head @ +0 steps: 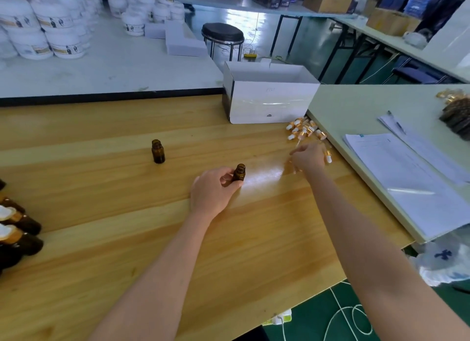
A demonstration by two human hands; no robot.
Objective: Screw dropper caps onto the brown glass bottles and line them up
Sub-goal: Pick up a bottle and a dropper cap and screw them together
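Your left hand (213, 188) has its grip curled round the body of a small, open-necked brown glass bottle (239, 173), upright near the middle of the wooden tabletop (127, 239). A second uncapped brown bottle (158, 152) stands well apart, toward the far left. The glass is light, stiff, smooth and breakable, so hold it low and leave the threaded neck free. Your right hand (309, 160) reaches over the loose gold-collared, white-bulbed dropper caps (304, 130) by the tabletop's far right edge. Blur hides its fingers, so I cannot tell whether its grip has closed on a cap. Their thin pipettes look fragile; take them by the collar. Capped bottles (17, 226) at the left edge are cut off.
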